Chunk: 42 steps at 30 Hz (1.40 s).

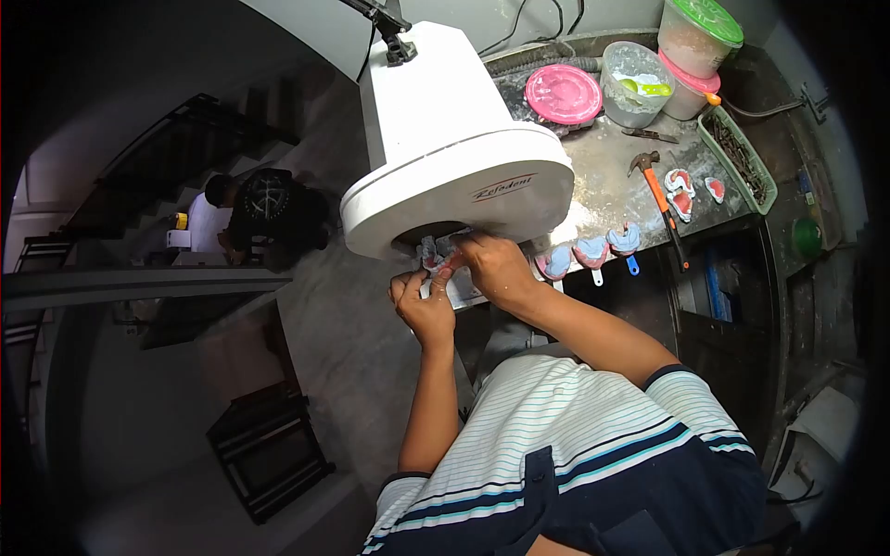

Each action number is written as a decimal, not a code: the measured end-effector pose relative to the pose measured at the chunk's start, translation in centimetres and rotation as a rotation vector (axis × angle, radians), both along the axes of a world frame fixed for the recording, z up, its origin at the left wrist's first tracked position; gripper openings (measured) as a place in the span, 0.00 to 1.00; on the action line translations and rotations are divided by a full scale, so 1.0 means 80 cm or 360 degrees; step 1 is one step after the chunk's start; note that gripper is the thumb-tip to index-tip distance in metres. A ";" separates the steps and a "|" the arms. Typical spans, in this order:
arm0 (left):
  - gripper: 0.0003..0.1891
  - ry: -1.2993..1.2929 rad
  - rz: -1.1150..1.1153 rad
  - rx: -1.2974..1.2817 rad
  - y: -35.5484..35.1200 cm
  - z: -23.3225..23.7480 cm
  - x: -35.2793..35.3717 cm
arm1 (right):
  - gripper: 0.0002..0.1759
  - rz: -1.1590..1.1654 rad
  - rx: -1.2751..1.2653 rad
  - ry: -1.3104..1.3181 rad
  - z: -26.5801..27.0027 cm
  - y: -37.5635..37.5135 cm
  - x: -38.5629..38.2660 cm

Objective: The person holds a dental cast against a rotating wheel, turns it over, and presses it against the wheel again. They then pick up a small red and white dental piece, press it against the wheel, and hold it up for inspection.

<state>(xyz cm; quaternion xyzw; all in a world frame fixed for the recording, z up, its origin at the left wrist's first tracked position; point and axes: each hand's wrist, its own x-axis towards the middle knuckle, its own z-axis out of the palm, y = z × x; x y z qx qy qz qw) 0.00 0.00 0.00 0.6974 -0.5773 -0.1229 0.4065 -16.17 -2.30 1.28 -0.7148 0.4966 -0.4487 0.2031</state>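
Note:
Both hands meet just under the front opening of a white machine point(454, 185) with red lettering. Between them is a pale grey-white dental cast point(432, 255), with a bit of pink beside the fingertips. My left hand point(425, 301) grips the cast from below, its thumb pointing up and its fingers curled. My right hand point(496, 269) is bent over the right side of the cast with its fingers closed on it. To the right, along the bench edge, lie dental trays with blue and pink material point(591, 251).
A hammer point(656, 199), a knife point(649, 135), red-and-white moulds point(680, 193), a pink lid point(564, 94), a tub of white powder point(638, 85) and a green tray of metal pieces point(739, 157) are on the bench point(603, 167). Another person point(273, 208) is bent over at the left.

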 end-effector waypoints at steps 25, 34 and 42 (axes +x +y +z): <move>0.19 -0.0054 -0.0092 -0.0126 -0.013 0.009 -0.002 | 0.20 -0.0026 -0.0072 -0.0171 0.003 -0.005 -0.001; 0.21 -0.0087 -0.0092 -0.0170 -0.016 0.011 -0.005 | 0.26 -0.0013 -0.0002 -0.0178 0.004 -0.005 -0.002; 0.20 -0.0071 -0.0093 -0.0192 -0.018 0.011 -0.006 | 0.27 -0.0077 -0.0047 -0.0166 0.002 -0.005 0.002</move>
